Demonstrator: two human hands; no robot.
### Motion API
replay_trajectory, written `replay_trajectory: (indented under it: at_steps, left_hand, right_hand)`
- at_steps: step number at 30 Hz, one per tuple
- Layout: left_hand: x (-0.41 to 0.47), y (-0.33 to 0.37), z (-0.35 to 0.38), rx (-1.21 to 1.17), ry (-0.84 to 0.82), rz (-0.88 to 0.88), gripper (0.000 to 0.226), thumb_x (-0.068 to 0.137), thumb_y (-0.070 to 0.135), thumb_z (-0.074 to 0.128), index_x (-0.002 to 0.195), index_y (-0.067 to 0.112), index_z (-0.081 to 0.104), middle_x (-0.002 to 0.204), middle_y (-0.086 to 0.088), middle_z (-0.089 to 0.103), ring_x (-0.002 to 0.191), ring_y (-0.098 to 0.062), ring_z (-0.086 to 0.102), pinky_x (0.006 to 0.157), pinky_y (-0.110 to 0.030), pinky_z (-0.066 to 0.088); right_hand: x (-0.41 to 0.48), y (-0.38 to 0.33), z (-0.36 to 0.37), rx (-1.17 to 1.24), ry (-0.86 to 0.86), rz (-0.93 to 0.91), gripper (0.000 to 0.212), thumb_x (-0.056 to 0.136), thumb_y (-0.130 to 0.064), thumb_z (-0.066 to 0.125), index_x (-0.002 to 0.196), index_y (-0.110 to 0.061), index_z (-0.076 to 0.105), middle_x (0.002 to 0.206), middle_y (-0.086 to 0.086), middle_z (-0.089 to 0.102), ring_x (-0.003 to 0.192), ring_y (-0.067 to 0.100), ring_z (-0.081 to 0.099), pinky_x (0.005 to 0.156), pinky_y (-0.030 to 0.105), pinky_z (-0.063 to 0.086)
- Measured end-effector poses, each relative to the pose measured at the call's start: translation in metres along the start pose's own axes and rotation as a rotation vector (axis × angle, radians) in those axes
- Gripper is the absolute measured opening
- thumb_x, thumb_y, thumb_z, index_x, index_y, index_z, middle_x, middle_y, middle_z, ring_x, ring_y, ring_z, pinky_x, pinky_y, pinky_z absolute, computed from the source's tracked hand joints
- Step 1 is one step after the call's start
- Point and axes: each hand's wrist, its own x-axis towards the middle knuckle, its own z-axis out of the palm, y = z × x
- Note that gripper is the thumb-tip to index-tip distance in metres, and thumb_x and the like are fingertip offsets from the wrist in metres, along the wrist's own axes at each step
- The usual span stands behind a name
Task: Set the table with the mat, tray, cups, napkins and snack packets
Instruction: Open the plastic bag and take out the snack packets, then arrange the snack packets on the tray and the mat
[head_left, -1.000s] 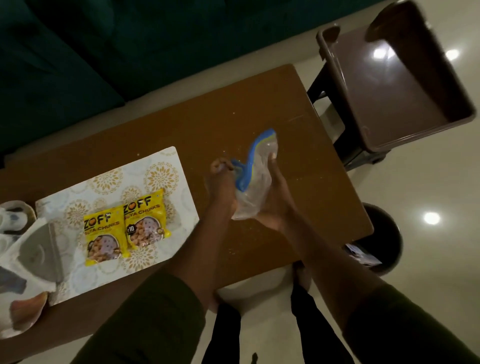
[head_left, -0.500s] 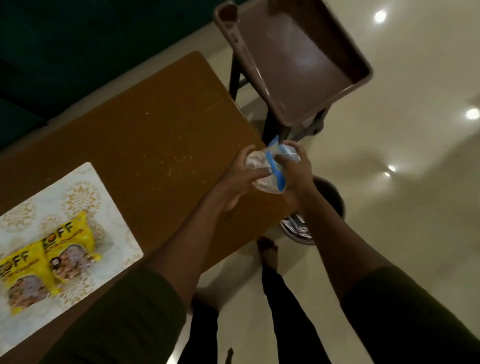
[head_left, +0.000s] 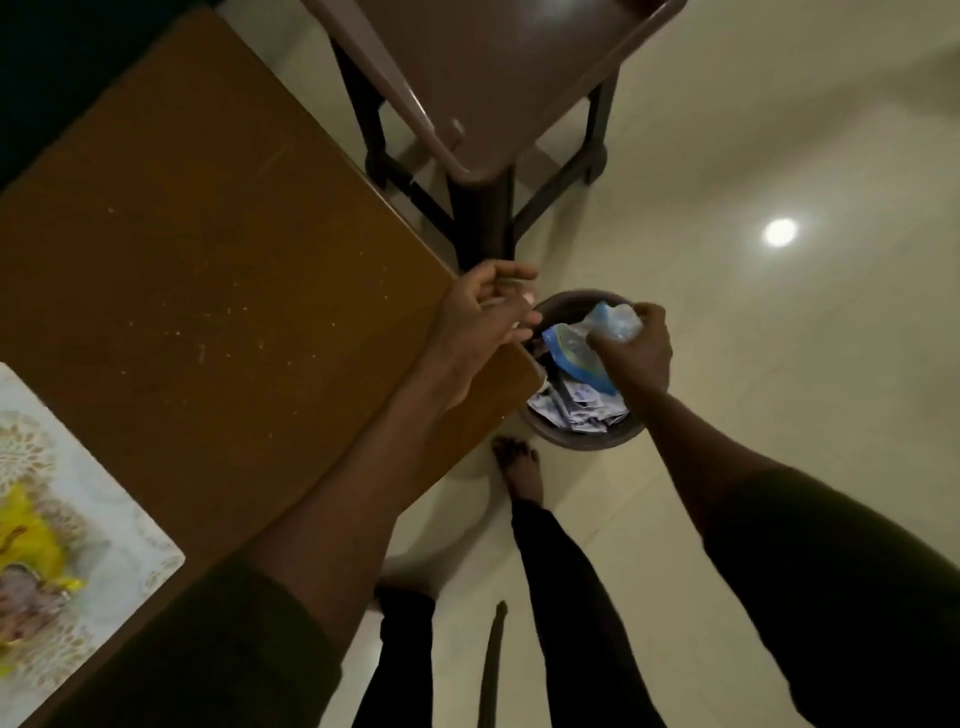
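One brown wooden table (head_left: 208, 260) fills the left half; its right corner edge ends just beside the bin, w/ bare specked top btwn the mat and that corner. One brown plastic chair (head_left: 493, 78) stands at top centre, legs on the pale glossy tiled floor (head_left: 779, 364); open floor runs wide to the right. One white rectangular mat w/ gold floral print (head_left: 104, 519) lies at the table's lower left, cut by the frame edge. One round dark bin (head_left: 582, 436) sits on the floor btwn table corner and chair legs, holding crumpled paper scraps. One yellow snack packet (head_left: 31, 551) is visible on the mat, blurred; a 2nd can't be told. Right hand (head_left: 634, 353) is clenched on one crumpled clear plastic bag w/ blue strip (head_left: 587, 343), held over the bin's mouth. Left hand (head_left: 483, 317) hovers over the table corner, fingers loose, grasping nothing. One bare foot (head_left: 519, 462) stands just beside the bin.
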Motion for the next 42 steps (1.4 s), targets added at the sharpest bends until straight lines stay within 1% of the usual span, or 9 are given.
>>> replay_trajectory:
  at_steps: [3, 5, 9, 13, 20, 26, 32, 35, 42]
  left_hand:
    - [0.007, -0.010, -0.004, 0.011, 0.003, 0.039, 0.021, 0.094, 0.010, 0.059, 0.113, 0.015, 0.061, 0.115, -0.016, 0.065, 0.089, -0.020, 0.068, 0.081, -0.034, 0.060]
    - [0.009, -0.015, -0.005, -0.007, 0.036, 0.042, 0.019, 0.093, 0.008, 0.058, 0.111, 0.016, 0.061, 0.111, -0.018, 0.065, 0.082, -0.017, 0.067, 0.075, -0.031, 0.060]
    - [0.006, -0.023, -0.012, -0.010, 0.169, 0.010, 0.021, 0.093, 0.008, 0.057, 0.113, 0.015, 0.063, 0.097, -0.011, 0.068, 0.075, -0.013, 0.065, 0.071, -0.030, 0.058]
    - [-0.005, -0.022, -0.031, -0.008, 0.286, -0.029, 0.020, 0.094, 0.011, 0.056, 0.109, 0.024, 0.063, 0.107, -0.010, 0.069, 0.081, -0.013, 0.063, 0.070, -0.026, 0.055]
    - [-0.038, -0.024, -0.086, -0.078, 0.410, -0.080, 0.018, 0.093, 0.016, 0.057, 0.099, 0.031, 0.064, 0.105, -0.003, 0.069, 0.076, -0.011, 0.064, 0.068, -0.028, 0.052]
    - [-0.077, -0.038, -0.151, -0.131, 0.502, -0.091, 0.018, 0.094, 0.018, 0.056, 0.091, 0.035, 0.061, 0.104, -0.001, 0.067, 0.076, -0.013, 0.064, 0.066, -0.030, 0.051]
    - [-0.137, -0.075, -0.229, -0.149, 0.634, -0.081, 0.014, 0.094, 0.018, 0.057, 0.102, 0.029, 0.062, 0.100, 0.004, 0.067, 0.075, -0.011, 0.065, 0.067, -0.031, 0.054]
    - [-0.173, -0.100, -0.267, -0.129, 0.724, -0.067, 0.014, 0.092, 0.016, 0.059, 0.101, 0.026, 0.064, 0.091, 0.005, 0.067, 0.072, -0.013, 0.067, 0.064, -0.030, 0.054]
    - [-0.256, -0.156, -0.348, -0.094, 0.904, -0.097, 0.022, 0.087, 0.010, 0.053, 0.099, 0.021, 0.067, 0.091, -0.004, 0.070, 0.083, -0.026, 0.069, 0.066, -0.040, 0.054]
  right_hand:
    - [0.014, 0.016, 0.020, -0.048, -0.075, 0.048, 0.083, 0.062, -0.030, 0.087, 0.133, -0.016, 0.046, 0.132, 0.003, 0.055, 0.123, 0.020, 0.052, 0.105, 0.036, 0.043]
    - [0.018, 0.019, 0.021, -0.082, -0.071, 0.055, 0.075, 0.067, -0.020, 0.082, 0.134, -0.016, 0.047, 0.133, 0.005, 0.056, 0.125, 0.022, 0.052, 0.109, 0.039, 0.041]
    - [0.019, 0.000, 0.004, -0.156, -0.041, 0.054, 0.045, 0.079, -0.013, 0.062, 0.123, -0.010, 0.058, 0.123, 0.012, 0.062, 0.116, 0.028, 0.058, 0.099, 0.033, 0.046]
    - [0.015, -0.058, -0.001, -0.169, -0.007, -0.060, 0.035, 0.083, -0.012, 0.055, 0.117, -0.012, 0.062, 0.120, 0.008, 0.065, 0.110, 0.024, 0.060, 0.090, 0.027, 0.045]
    - [-0.036, -0.166, 0.035, -0.056, 0.037, -0.468, 0.021, 0.087, -0.009, 0.053, 0.107, -0.010, 0.061, 0.109, 0.005, 0.063, 0.090, 0.019, 0.060, 0.075, 0.021, 0.040]
    - [-0.099, -0.198, 0.090, -0.239, -0.203, -0.682, 0.026, 0.087, -0.007, 0.050, 0.111, -0.013, 0.056, 0.114, 0.006, 0.057, 0.090, 0.018, 0.053, 0.074, 0.028, 0.039]
    - [-0.174, -0.222, 0.161, -0.406, -0.408, -0.772, 0.029, 0.088, -0.008, 0.053, 0.116, -0.016, 0.054, 0.119, 0.004, 0.056, 0.088, 0.016, 0.054, 0.073, 0.034, 0.046]
    - [-0.218, -0.231, 0.202, -0.450, -0.512, -0.818, 0.031, 0.088, -0.006, 0.056, 0.118, -0.016, 0.055, 0.121, 0.004, 0.056, 0.101, 0.022, 0.058, 0.086, 0.043, 0.054]
    - [-0.332, -0.224, 0.283, -0.521, -0.610, -0.972, 0.035, 0.087, -0.004, 0.053, 0.121, -0.014, 0.056, 0.126, 0.007, 0.056, 0.107, 0.023, 0.059, 0.081, 0.032, 0.051]
